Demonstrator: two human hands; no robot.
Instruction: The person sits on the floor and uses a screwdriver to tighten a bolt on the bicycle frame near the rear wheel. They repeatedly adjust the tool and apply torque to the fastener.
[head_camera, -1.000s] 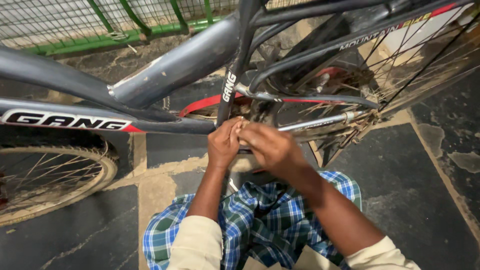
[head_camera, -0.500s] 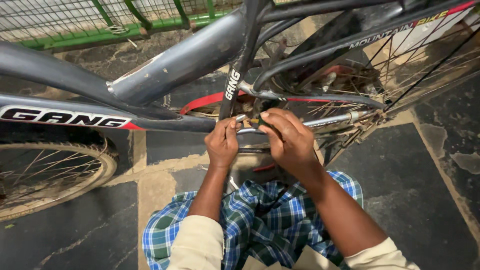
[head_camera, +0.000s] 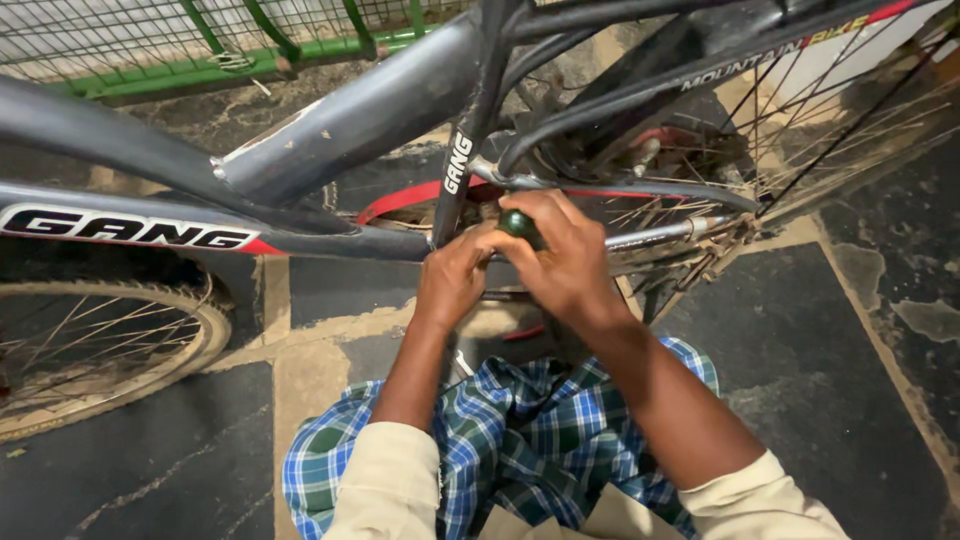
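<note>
A dark grey bicycle frame stands in front of me. Both hands meet where its tubes join low down. My right hand is wrapped over a tool with a rounded dark green handle, and only the handle's top shows. My left hand has its fingers curled against the joint, just left of the tool and touching my right hand. What its fingers pinch is hidden. A red mudguard strip curves behind the hands.
A spoked wheel sits at the left and another spoked wheel with the chain stay at the upper right. A green-framed wire fence runs along the back. The floor is dark worn slabs. A blue-green checked cloth covers my knees.
My right hand has shifted up over the tool, and its green handle now shows between the fingers. My left hand stays at the joint. The view has moved in closer.
</note>
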